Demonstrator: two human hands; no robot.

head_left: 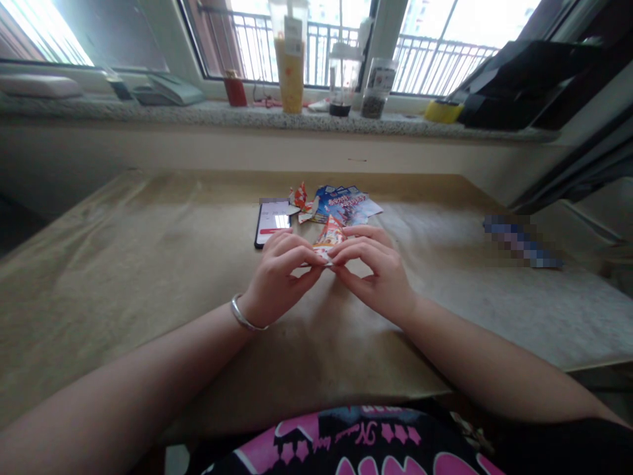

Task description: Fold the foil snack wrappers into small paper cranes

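L hand [284, 267] & R hand [378, 264] finger-pinching orange wrapper [332, 231] @ near edge; phone [268, 218] lying L of it; table [148, 264] extending wide either side.

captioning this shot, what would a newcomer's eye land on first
Probably the folded orange printed paper near the centre, pinched between the left grip and the right grip. Just beyond it on the table lie blue printed sheets, with a lit smartphone to their left. Higher up, a tall clear container of yellow contents stands on the speckled windowsill.
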